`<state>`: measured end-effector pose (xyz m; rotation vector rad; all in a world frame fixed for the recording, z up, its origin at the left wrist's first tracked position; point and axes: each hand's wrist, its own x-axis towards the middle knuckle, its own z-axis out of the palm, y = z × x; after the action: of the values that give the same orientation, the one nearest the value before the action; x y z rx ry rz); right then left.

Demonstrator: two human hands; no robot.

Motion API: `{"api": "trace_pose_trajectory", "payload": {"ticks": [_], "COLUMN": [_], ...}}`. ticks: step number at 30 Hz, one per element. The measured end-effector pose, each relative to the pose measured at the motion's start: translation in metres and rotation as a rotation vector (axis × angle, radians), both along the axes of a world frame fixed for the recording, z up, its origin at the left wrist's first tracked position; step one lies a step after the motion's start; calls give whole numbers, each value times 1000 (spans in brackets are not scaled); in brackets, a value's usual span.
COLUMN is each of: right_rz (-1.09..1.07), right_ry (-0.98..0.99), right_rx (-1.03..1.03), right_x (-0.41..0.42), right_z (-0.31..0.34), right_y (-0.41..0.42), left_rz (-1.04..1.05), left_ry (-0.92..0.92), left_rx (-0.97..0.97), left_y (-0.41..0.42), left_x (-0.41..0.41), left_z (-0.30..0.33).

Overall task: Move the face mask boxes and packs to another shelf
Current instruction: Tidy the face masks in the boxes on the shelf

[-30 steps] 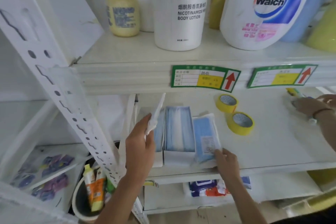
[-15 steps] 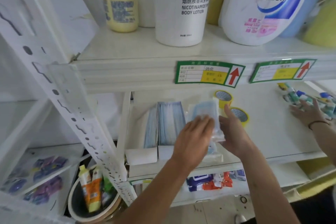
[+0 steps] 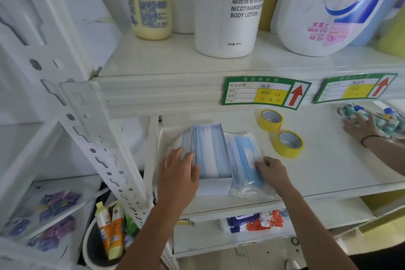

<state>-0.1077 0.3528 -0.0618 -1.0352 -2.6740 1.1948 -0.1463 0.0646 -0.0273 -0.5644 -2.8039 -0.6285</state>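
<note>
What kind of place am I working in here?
Probably a small shop's shelving: green price tags on the shelf edge, toiletries such as body lotion above, and mask boxes and tape rolls laid out below.

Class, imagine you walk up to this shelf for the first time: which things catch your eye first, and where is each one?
Two hands frame the blue masks at the front of the middle shelf: the left hand rests on the open mask box, the right hand touches the plastic mask pack beside it. Behind them on the right lie two yellow tape rolls. Above stand a white body lotion bottle and a big Walch jug.
</note>
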Motion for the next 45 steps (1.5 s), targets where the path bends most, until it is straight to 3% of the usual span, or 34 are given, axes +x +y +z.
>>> {"api": "trace_pose_trajectory", "payload": {"ticks": [4,6,8,10,12,14,17,19,22,27,31,45], "right_rz": [62,70,50,86,204,391,699,784,758,727,680,689], "right_ry": [-139,-189,-55,208,418,489,422,327,295,295,249,154], "right_rx": [119,219,344,344,265,258,298,373,506,547,584,727], "right_x": [-9,-10,-11,-14,-18,-20,-21,-21,-19,-14,-13,-10], "right_z": [0,9,23,39,55,66,65,56,43,32,32,36], "right_y": [-9,-13,-20,-34,-57,-86,-127,-145,-155,-149,-154,-171], "left_rz": [-93,-106,-52,4,14,16,56,84,89,14,78,148], "left_ry": [-99,-63,-4,-4,-56,-99,-132,-155,-163,-174,-217,-195], "left_rx": [92,118,105,51,-17,-92,-100,-90,-91,-178,-181,33], "left_y": [-2,-3,-7,-14,-19,-20,-18,-18,-19,-18,-17,-15], "left_x": [0,3,8,11,13,15,15,14,11,12,9,9], "left_z": [3,7,11,12,10,10,13,15,14,10,10,17]}}
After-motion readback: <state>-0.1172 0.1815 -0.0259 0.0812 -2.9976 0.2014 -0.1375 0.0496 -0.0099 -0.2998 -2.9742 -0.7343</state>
